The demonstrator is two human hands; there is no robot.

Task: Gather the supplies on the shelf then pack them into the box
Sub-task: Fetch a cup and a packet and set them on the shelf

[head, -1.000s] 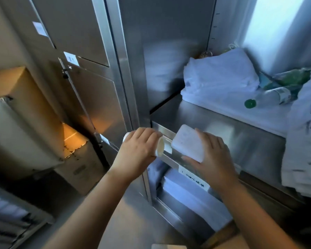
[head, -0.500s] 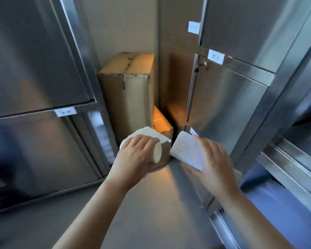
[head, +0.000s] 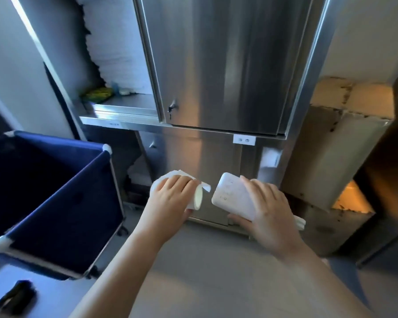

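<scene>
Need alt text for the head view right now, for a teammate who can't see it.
Two bare hands carry supplies in front of a steel cabinet: the left hand grips a white paper roll, the right hand a white soft packet. A blue fabric cart stands at left, a cardboard box at right.

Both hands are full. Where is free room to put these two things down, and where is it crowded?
The blue fabric bin at left looks empty inside. The front of the steel shelf, between the bin frame and the cabinet door, is bare; its back is crowded with white stacks and a green packet. The floor below both hands is bare.
</scene>
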